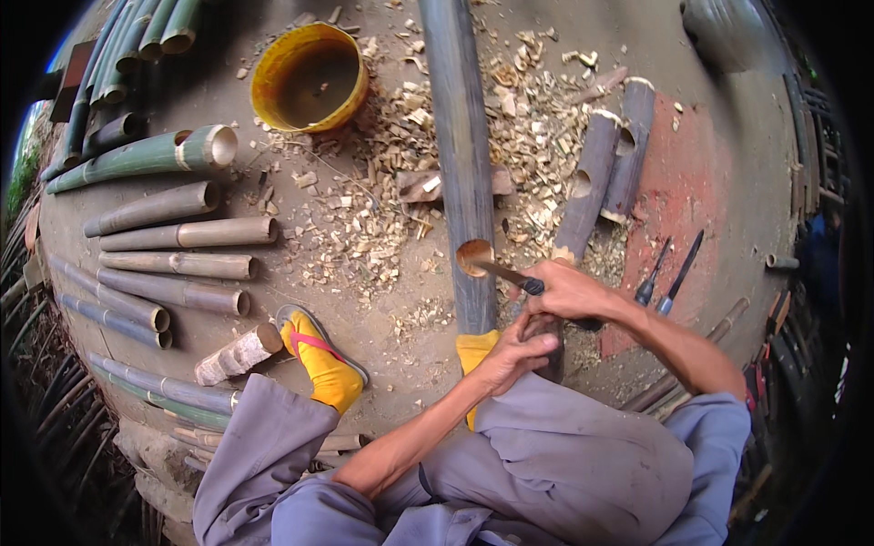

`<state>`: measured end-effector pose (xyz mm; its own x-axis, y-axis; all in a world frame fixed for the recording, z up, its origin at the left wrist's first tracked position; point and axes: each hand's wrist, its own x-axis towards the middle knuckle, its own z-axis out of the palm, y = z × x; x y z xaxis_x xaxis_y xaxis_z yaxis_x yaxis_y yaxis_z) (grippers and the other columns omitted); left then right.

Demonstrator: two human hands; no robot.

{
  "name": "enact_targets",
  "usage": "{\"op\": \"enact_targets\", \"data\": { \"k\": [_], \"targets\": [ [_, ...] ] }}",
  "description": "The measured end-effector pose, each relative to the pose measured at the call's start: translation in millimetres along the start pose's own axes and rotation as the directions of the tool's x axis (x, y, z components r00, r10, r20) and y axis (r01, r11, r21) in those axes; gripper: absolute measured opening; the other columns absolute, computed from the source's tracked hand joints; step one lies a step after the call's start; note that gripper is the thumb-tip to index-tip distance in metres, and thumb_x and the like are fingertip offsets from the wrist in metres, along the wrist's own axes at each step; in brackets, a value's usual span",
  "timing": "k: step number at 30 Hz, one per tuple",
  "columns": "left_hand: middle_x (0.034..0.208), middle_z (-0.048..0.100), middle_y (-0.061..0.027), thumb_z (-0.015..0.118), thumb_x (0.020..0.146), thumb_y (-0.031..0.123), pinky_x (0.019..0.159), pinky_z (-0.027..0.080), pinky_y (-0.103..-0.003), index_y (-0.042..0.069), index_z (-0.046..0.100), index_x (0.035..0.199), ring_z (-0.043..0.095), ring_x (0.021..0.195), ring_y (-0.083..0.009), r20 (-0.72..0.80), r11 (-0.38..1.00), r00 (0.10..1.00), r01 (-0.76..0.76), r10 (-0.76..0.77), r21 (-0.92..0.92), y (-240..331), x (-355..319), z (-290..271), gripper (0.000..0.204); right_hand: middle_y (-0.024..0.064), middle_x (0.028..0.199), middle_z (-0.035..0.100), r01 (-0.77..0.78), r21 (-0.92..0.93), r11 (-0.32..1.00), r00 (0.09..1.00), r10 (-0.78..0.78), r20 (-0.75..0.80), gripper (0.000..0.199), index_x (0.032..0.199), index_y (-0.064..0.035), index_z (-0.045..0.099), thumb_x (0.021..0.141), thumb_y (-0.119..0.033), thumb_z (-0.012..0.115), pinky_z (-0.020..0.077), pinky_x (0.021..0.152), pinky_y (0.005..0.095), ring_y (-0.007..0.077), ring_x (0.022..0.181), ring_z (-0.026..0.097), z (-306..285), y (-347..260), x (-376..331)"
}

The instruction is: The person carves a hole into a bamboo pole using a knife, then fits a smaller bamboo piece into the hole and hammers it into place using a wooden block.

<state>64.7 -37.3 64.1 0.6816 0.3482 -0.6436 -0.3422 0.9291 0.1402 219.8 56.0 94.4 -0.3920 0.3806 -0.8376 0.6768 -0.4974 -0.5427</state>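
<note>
A long dark bamboo pole (455, 109) runs from the far edge down to my foot in a yellow sock (475, 350). Near its close end is a rounded hole (474, 257) with a pale cut rim. My right hand (569, 289) is closed round the dark handle of a knife (510, 276), whose blade tip reaches the hole's right side. Just below, my left hand (514, 353) touches the right one, its thumb and fingers apart. A dark cylindrical piece (552, 350) stands behind the left hand, mostly hidden.
Wood chips (364, 237) cover the ground around the pole. A yellow bucket (309, 77) stands far left; bamboo tubes (188, 233) lie along the left. Two notched bamboo pieces (587, 182) and two slim tools (669, 273) lie on the right. My other foot wears a sandal (314, 341).
</note>
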Motion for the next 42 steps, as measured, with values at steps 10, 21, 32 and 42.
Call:
{"op": "enact_targets", "data": {
  "k": [10,21,32,42],
  "targets": [
    [0.079,0.063,-0.0212,0.070,0.067,0.032,0.068,0.054,-0.045,-0.003,0.052,0.094,0.064,0.066,-0.0356,-0.109,-0.392,0.994,0.101,0.003,0.914,178.0,-70.5,-28.1,0.047,0.0165,0.105,0.055,0.319,-0.792,0.521,0.556,-0.779,-0.288,0.055,0.117,0.0041,0.050,0.068,-0.016,0.065,0.0406,0.092,0.0437,0.0302,0.098,0.054,84.6,-54.2,22.8],
    [0.071,0.066,-0.0135,0.072,0.063,0.022,0.066,0.054,-0.041,0.008,0.065,0.088,0.066,0.065,-0.0298,-0.180,-0.653,0.959,-0.006,-0.218,0.757,259.3,-11.4,-62.3,0.029,0.0214,0.077,0.063,0.407,0.026,0.913,0.908,-0.401,-0.122,0.030,0.105,0.0059,0.048,0.079,-0.006,0.058,0.0533,0.061,0.0460,0.0371,0.070,0.065,53.4,-75.5,99.5],
    [0.076,0.066,-0.0219,0.071,0.072,0.018,0.066,0.053,-0.041,0.001,0.060,0.106,0.069,0.071,-0.0304,-0.533,0.431,0.755,0.365,0.382,0.825,0.7,-64.9,-46.0,0.040,0.0086,0.066,0.066,0.770,-0.549,0.326,0.634,-0.484,0.602,0.016,0.069,-0.0029,0.061,0.078,-0.015,0.060,0.0506,0.043,0.0337,0.0211,0.061,0.065,61.4,-24.4,75.1],
    [0.072,0.063,-0.0107,0.075,0.065,0.016,0.056,0.051,-0.040,0.009,0.060,0.085,0.064,0.062,-0.0285,0.023,-0.508,0.885,0.246,0.465,0.825,165.1,-70.5,-87.1,0.026,0.0177,0.079,0.063,0.496,-0.643,0.583,0.660,-0.735,-0.157,0.021,0.096,0.0014,0.053,0.075,0.000,0.057,0.0532,0.067,0.0414,0.0303,0.078,0.064,73.4,-66.5,95.0]
  ]
}}
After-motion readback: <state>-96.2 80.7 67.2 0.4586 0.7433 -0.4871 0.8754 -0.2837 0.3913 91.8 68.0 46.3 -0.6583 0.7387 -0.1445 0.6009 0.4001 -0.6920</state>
